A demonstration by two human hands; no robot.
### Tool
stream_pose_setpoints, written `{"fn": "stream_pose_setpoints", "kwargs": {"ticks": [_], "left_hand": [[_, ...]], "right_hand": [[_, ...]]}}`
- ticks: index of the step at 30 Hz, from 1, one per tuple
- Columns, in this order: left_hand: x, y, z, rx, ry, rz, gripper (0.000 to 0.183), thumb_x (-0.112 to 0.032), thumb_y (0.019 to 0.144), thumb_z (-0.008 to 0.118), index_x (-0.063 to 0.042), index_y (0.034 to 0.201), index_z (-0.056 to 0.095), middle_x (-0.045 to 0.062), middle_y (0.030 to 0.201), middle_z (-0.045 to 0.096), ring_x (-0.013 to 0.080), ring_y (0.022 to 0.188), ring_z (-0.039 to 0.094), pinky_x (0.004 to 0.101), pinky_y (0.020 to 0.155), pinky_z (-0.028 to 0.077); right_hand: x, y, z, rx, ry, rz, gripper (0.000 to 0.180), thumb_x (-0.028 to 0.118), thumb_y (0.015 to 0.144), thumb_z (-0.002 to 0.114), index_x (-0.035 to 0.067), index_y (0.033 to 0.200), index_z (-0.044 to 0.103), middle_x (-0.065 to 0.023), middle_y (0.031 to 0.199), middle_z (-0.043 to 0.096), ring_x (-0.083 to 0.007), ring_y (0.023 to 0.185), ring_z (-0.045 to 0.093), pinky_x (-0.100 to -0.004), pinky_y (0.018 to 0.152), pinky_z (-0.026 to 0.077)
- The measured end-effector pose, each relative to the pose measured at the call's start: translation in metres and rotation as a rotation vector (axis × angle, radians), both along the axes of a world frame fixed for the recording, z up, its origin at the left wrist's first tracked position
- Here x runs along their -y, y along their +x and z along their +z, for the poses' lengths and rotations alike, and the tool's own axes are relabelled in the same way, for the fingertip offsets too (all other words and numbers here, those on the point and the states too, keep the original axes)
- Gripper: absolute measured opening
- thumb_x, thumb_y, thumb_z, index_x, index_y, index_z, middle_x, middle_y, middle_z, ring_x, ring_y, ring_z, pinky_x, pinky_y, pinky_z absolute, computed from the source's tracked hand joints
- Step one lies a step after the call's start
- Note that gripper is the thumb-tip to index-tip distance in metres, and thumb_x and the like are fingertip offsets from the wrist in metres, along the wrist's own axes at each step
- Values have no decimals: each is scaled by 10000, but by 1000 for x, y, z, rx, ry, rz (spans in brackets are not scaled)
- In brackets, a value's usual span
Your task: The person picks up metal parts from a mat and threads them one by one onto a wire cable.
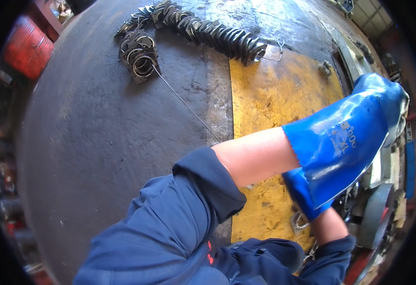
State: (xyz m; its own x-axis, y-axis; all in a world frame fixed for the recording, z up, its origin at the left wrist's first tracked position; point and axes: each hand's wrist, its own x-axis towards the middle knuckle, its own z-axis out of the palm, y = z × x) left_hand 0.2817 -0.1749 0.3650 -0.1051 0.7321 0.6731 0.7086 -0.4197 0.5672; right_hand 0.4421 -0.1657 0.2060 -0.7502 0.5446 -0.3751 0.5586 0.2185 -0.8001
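My left hand (379, 91), in a long blue rubber glove, reaches across to the far right. Its fingers are bent out of sight, and whether it holds anything cannot be made out. My right hand (299, 190), in a matching glove, lies below it, partly hidden by the left glove's cuff. Near it on the yellow floor is a metal plate with a round hole (299, 222). Further ahead, a long curved row of dark metal plates with round holes (211, 34) lies on the floor. A thin metal wire (186, 105) runs from the near plates (142, 66) towards my left forearm.
A looped wire end (280, 44) sticks out past the row's right end. Metal channels (350, 53) and a grey round-edged object (375, 217) line the right side. A red drum (28, 48) stands at the upper left. A small metal piece (325, 67) lies on the yellow floor.
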Motion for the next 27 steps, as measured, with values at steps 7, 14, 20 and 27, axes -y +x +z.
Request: {"fn": "stream_pose_setpoints", "kwargs": {"ticks": [7, 14, 20, 27], "left_hand": [[61, -41, 34, 18, -26, 68, 281, -392, 946, 674, -158, 1047, 791, 80, 1054, 781, 244, 994, 760, 392, 874, 598], [45, -4, -54, 234, 485, -618, 229, -279, 918, 665, -90, 998, 765, 110, 1069, 761, 284, 1036, 725, 394, 946, 561], [-19, 50, -152, 415, -2, -929, 528, -384, 1061, 568, 31, 1386, 598, 171, 1280, 708, 234, 1093, 703, 367, 980, 534], [-88, 116, -279, -153, -1243, -469, 193, -186, 868, 745, -58, 987, 663, 74, 751, 680, 184, 622, 668, 342, 559, 534]], "right_hand": [[-62, 49, 155, -528, 147, -325, 293, 268, 1050, 533, 15, 933, 621, -68, 799, 588, -199, 824, 627, -394, 842, 518], [-94, 187, 127, -625, -58, -458, 359, 287, 1079, 521, -32, 1197, 639, -115, 1023, 675, -219, 1026, 657, -355, 914, 538], [-52, 165, 68, -680, -42, -395, 458, 282, 1051, 556, -20, 1392, 594, -151, 1399, 625, -243, 1332, 566, -353, 1122, 447], [-120, 195, -60, -63, -251, -538, 390, 386, 1020, 638, 24, 1119, 747, -103, 1073, 763, -246, 974, 708, -361, 868, 570]]}}
